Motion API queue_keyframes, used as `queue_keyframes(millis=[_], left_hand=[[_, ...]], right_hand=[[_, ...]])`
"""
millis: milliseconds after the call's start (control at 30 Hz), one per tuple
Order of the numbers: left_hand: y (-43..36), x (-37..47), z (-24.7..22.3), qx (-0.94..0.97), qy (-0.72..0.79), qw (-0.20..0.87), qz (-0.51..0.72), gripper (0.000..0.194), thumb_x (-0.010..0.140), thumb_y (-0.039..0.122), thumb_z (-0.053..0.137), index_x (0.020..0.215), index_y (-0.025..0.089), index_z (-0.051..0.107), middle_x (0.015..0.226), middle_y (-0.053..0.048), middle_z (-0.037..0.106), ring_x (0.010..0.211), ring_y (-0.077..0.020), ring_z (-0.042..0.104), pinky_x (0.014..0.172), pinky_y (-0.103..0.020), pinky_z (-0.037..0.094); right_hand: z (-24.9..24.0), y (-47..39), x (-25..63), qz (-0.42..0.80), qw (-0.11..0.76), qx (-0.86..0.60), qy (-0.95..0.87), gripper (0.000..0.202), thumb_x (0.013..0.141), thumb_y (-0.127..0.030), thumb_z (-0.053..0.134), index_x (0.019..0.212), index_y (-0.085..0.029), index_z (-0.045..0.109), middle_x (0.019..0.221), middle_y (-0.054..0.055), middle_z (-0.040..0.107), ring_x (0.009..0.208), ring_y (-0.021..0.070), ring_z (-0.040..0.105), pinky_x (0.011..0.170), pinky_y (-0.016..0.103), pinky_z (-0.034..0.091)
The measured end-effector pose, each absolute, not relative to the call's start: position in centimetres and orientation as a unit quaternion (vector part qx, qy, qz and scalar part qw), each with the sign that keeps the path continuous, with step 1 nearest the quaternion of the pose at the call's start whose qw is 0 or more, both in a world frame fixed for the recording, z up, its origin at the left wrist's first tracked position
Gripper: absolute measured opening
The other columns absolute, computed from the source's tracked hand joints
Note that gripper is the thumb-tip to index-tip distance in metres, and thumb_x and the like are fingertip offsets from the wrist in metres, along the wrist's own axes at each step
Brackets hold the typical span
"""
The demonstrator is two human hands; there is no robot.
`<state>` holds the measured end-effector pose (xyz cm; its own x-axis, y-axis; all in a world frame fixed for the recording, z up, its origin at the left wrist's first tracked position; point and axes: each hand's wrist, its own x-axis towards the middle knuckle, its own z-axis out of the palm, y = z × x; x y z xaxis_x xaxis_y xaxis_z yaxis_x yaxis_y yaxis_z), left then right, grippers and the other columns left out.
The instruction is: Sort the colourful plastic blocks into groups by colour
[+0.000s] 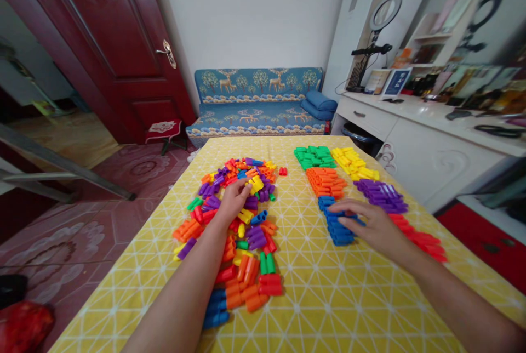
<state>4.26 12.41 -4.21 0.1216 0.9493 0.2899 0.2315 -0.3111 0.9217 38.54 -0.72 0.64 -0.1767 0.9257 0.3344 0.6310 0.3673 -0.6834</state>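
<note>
My left hand (236, 198) is at the mixed heap of coloured plastic pieces (257, 237) on the left, its fingertips closed at a yellow piece (256, 183). My right hand (367, 220) reaches over the blue pile (340, 232), thumb and fingers apart, fingertips at the blue pieces. Beyond the blue pile lie an orange pile (325, 182) and a green pile (314, 157). Further right run a yellow pile (355, 164), a purple pile (381, 194) and a red pile (423, 237), the last partly behind my right hand and forearm.
A yellow patterned cloth (304, 309) covers the table. One small red pair (283, 171) lies between heap and piles. Behind the table stands a blue sofa (258, 114); a white dresser (435, 139) is at the right, a small stool (163, 130) at the left.
</note>
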Motion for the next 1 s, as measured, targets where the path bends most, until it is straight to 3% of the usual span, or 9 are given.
queue_keyframes(millis=[100,233,333,433,533,667,867,1000], left_hand=[[12.2,4.2,-3.9,0.666,0.443,0.368,0.474,0.035,0.079,0.028,0.057,0.109,0.015,0.07,0.094,-0.007,0.073,0.085,-0.0223,0.065,0.079,-0.032,0.05],[11.5,4.1,-3.2,0.692,0.435,0.339,0.466,0.036,0.078,0.021,0.055,0.11,0.016,0.07,0.102,-0.007,0.072,0.091,-0.0219,0.064,0.083,-0.032,0.048],[11.0,4.4,-2.7,0.693,0.436,0.356,0.451,0.039,0.08,0.027,0.058,0.116,0.014,0.067,0.08,-0.004,0.069,0.068,-0.0172,0.061,0.064,-0.026,0.046],[10.6,4.6,-2.6,0.687,0.419,0.397,0.442,0.045,0.08,0.036,0.062,0.12,0.013,0.065,0.065,-0.001,0.062,0.056,-0.0144,0.055,0.054,-0.024,0.041],[10.5,4.8,-2.6,0.675,0.404,0.425,0.447,0.047,0.082,0.041,0.062,0.12,0.014,0.065,0.063,-0.001,0.063,0.058,-0.016,0.057,0.055,-0.025,0.043],[10.5,4.8,-2.5,0.669,0.405,0.432,0.449,0.047,0.082,0.047,0.061,0.114,0.014,0.068,0.065,-0.002,0.065,0.06,-0.017,0.059,0.057,-0.025,0.045],[10.1,4.7,-2.0,0.69,0.374,0.439,0.437,0.049,0.085,0.051,0.057,0.11,0.011,0.07,0.064,-0.003,0.066,0.066,-0.0171,0.062,0.069,-0.027,0.048],[10.0,4.7,-2.1,0.713,0.362,0.441,0.408,0.051,0.083,0.049,0.062,0.117,0.011,0.067,0.072,-0.005,0.07,0.07,-0.0191,0.064,0.07,-0.028,0.049]], right_hand=[[-0.7,0.5,30.7,0.271,0.381,-0.467,-0.75,0.032,0.076,-0.018,0.056,0.105,-0.023,0.068,0.106,0.006,0.068,0.091,0.0186,0.066,0.077,0.033,0.055],[-3.0,3.2,23.7,0.323,0.451,-0.471,-0.686,0.057,0.073,-0.015,0.056,0.129,-0.025,0.053,0.13,0.011,0.054,0.094,0.0179,0.064,0.066,0.028,0.055],[-4.2,5.1,21.4,0.306,0.496,-0.472,-0.662,0.066,0.076,-0.018,0.058,0.14,-0.027,0.042,0.136,0.012,0.05,0.102,0.0212,0.061,0.073,0.034,0.056],[-5.0,6.2,20.7,0.261,0.518,-0.446,-0.682,0.066,0.08,-0.017,0.055,0.143,-0.029,0.04,0.139,0.009,0.049,0.121,0.0233,0.052,0.093,0.041,0.05],[-5.4,6.4,20.8,0.242,0.527,-0.43,-0.693,0.055,0.081,-0.014,0.05,0.134,-0.028,0.051,0.133,0.007,0.054,0.122,0.0214,0.05,0.101,0.04,0.045],[-5.4,6.2,20.9,0.258,0.532,-0.441,-0.676,0.038,0.079,-0.015,0.055,0.115,-0.024,0.063,0.119,0.007,0.059,0.101,0.0187,0.059,0.082,0.031,0.051],[-5.1,6.2,20.7,0.303,0.542,-0.47,-0.628,0.024,0.087,-0.031,0.051,0.106,-0.021,0.06,0.101,0.005,0.065,0.086,0.0173,0.06,0.078,0.031,0.049],[-5.2,6.5,21.3,0.417,0.562,-0.464,-0.543,0.029,0.089,-0.043,0.045,0.101,-0.02,0.058,0.072,0.0,0.059,0.061,0.0139,0.054,0.055,0.025,0.044]])
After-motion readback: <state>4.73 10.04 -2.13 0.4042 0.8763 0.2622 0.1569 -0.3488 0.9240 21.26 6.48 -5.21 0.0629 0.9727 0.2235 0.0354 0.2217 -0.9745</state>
